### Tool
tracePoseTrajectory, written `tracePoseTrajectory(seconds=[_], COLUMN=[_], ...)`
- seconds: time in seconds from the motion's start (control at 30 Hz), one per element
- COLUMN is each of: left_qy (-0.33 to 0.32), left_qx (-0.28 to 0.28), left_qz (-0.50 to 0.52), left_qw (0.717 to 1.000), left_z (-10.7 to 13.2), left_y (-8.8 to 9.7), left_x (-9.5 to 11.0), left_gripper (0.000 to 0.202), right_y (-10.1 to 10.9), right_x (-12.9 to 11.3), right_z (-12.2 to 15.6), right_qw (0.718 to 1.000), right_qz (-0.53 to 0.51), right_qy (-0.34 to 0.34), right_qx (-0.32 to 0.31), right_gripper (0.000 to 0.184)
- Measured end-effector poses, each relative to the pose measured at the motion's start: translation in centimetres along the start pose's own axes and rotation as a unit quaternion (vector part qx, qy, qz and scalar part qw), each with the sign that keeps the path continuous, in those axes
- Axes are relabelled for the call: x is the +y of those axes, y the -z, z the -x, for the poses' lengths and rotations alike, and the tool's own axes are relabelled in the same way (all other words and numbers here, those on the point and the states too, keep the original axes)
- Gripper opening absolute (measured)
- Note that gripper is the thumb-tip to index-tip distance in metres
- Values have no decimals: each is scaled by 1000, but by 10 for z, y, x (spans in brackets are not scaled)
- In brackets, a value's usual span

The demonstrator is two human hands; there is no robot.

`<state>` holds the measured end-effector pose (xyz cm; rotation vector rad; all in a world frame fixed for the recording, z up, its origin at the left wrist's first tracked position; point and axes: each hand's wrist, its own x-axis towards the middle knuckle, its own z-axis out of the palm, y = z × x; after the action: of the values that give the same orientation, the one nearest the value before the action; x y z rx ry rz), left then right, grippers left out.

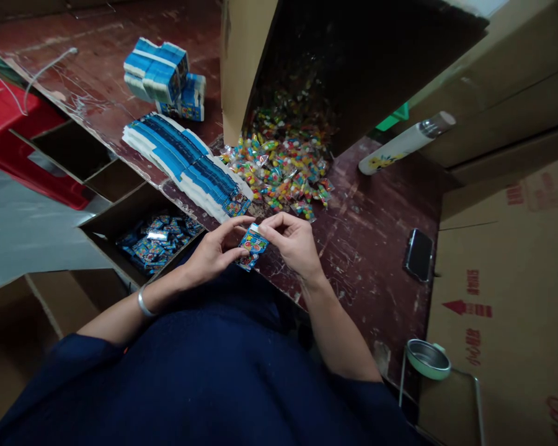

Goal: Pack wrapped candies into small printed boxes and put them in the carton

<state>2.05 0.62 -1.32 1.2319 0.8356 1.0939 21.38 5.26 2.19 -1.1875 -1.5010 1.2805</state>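
Observation:
Both my hands hold one small blue printed box (252,246) just above the near edge of a dark red table (376,248). My left hand (214,251) grips its lower side. Fingers of my right hand (292,238) pinch its upper end. Just beyond lies a pile of small colourful wrapped candies (283,167), spilling out of a tipped cardboard carton (246,62). A long fanned row of flat blue boxes (190,164) lies left of the pile.
An open carton (121,217) at lower left holds several filled blue boxes (158,241). Stacked blue bundles (162,74) sit at the back. A white bottle (404,142), a black phone (418,254), a metal cup (428,359) and big cartons (506,279) are on the right.

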Motion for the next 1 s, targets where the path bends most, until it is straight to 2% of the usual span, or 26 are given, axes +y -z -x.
tracePoseTrajectory(seconds=[0.13, 0.2, 0.27, 0.33, 0.43, 0.5, 0.53, 0.63, 0.7, 0.8, 0.9, 1.0], left_qy=[15, 28, 47, 67, 85, 78, 72, 63, 60, 57, 83, 123], left_qx=[8, -8, -42, -62, -39, 5, 31, 84, 83, 67, 47, 40], left_qz=[5, -15, -74, -180, -356, -410, -413, -346, -296, -270, -214, -101], left_qw=[1000, 999, 995, 979, 930, 909, 907, 932, 950, 959, 972, 987], left_z=[2, 2, 3, 4, 8, 11, 11, 9, 4, -5, -9, -10], left_y=[3, 14, 35, 65, 108, 123, 126, 118, 107, 93, 86, 79], left_x=[1, 5, 15, 29, 48, 53, 53, 47, 40, 32, 27, 21], left_gripper=[40, 34, 33, 34, 34, 40, 44, 48, 41, 31, 28, 32], right_y=[-4, -6, -9, -14, -24, -29, -31, -31, -30, -30, -30, -25], right_x=[-5, -3, 6, 18, 40, 51, 55, 58, 57, 57, 59, 59], right_z=[7, 9, 5, -4, -23, -34, -37, -39, -36, -32, -33, -32], right_qw=[996, 990, 982, 969, 935, 916, 911, 904, 900, 891, 891, 905], right_qz=[53, 86, 122, 187, 312, 365, 379, 393, 399, 420, 416, 366], right_qy=[70, 108, 133, 150, 165, 162, 158, 162, 167, 165, 174, 206], right_qx=[-15, -41, -64, -58, -33, -41, -45, -55, -62, -56, -53, -69], right_gripper=[33, 34, 30, 23, 41, 42, 39, 28, 33, 44, 29, 9])
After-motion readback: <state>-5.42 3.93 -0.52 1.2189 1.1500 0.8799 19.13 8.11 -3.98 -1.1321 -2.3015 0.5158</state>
